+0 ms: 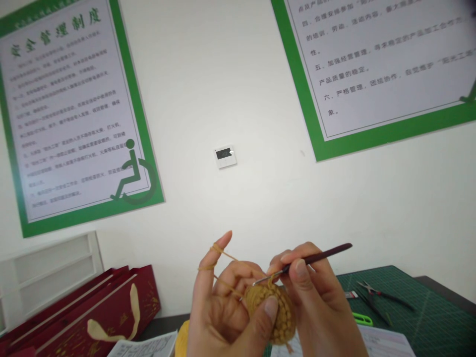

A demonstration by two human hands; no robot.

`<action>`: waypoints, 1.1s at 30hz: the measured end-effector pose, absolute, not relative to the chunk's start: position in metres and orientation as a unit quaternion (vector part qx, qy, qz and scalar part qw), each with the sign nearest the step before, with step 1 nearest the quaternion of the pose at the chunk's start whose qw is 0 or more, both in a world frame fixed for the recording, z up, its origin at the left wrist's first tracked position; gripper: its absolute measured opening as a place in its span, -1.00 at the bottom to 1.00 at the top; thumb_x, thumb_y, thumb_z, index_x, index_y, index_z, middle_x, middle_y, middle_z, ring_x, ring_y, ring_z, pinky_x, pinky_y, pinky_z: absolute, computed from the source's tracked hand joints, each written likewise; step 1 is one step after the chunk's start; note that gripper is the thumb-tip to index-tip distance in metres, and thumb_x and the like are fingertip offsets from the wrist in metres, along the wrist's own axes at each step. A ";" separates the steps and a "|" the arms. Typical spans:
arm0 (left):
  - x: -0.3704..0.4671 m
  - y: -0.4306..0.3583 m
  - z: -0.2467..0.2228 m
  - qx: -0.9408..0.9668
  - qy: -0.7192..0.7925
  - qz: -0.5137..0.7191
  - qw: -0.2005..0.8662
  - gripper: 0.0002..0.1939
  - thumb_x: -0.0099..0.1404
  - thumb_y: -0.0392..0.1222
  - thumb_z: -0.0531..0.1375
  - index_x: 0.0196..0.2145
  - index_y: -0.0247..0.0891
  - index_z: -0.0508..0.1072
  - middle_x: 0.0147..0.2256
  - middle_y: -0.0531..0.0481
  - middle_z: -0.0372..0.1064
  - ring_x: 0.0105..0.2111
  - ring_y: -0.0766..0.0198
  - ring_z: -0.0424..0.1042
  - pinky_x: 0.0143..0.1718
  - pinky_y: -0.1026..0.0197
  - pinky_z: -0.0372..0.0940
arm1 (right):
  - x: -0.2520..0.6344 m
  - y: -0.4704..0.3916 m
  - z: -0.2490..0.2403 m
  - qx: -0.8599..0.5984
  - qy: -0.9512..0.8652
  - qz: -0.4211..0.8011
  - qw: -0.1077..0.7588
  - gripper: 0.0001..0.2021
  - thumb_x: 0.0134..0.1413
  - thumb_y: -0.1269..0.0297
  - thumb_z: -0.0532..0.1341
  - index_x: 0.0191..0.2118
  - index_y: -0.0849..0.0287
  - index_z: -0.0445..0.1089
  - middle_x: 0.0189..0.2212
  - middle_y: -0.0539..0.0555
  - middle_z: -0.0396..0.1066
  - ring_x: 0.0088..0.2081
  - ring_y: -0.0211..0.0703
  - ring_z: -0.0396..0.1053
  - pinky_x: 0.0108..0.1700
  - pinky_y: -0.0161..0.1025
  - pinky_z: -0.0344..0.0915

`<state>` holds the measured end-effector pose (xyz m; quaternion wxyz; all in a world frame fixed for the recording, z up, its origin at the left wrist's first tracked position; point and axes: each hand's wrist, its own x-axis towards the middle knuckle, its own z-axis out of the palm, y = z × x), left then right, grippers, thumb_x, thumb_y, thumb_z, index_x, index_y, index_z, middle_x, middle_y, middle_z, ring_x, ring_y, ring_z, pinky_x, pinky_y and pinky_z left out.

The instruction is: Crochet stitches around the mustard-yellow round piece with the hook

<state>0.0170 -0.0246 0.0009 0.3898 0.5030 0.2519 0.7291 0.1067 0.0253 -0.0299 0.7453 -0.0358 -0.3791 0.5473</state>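
Note:
A mustard-yellow crochet piece (284, 315), rounded and worked in tight stitches, is pinched between the thumb and fingers of my left hand (226, 307). That hand's index finger points up, with yellow yarn (228, 255) looped round it and running to the piece. My right hand (312, 287) grips a crochet hook (323, 254) with a dark handle, held like a pen. The hook's metal tip lies at the top edge of the piece, by a yarn loop. Part of a yellow yarn ball (182, 339) shows behind my left wrist.
Dark red gift bags (145, 292) with cream handles stand at the left, near a printed sheet (148, 345). On the right, a green cutting mat (427, 307) carries pliers (390, 296) and a bright green tool (362, 319). Papers (386, 342) lie beneath my right hand. A wall rises behind.

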 end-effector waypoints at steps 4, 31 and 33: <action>0.013 -0.026 0.004 0.495 0.268 0.719 0.407 -0.07 0.05 -0.45 0.49 0.29 -0.02 0.26 -0.38 0.05 0.57 -0.47 0.33 0.48 -0.42 0.32 0.37 | 0.107 0.026 -0.032 -0.016 -0.409 0.484 0.774 -0.84 0.24 0.06 0.33 -0.29 -0.01 0.53 -0.39 -0.06 0.53 -0.33 -0.24 0.45 -0.23 -0.30 0.38; -0.035 -0.027 0.007 0.525 0.245 0.621 0.527 -0.34 0.10 -0.37 0.50 0.13 -0.05 0.49 -0.36 0.01 0.59 -0.49 0.33 0.46 -0.47 0.28 0.30 | 0.118 0.026 -0.025 0.035 -0.566 0.392 0.724 -0.82 0.39 0.05 0.17 -0.19 -0.04 0.45 -0.40 -0.01 0.57 -0.36 -0.15 0.50 -0.27 -0.18 0.38; -0.037 -0.027 0.007 0.525 0.247 0.621 0.527 -0.36 0.10 -0.36 0.50 0.12 -0.04 0.51 -0.36 0.01 0.60 -0.49 0.32 0.46 -0.46 0.27 0.30 | 0.119 0.024 -0.025 0.028 -0.577 0.361 0.733 -0.84 0.39 0.08 0.18 -0.18 -0.06 0.47 -0.40 -0.01 0.57 -0.36 -0.14 0.52 -0.27 -0.17 0.40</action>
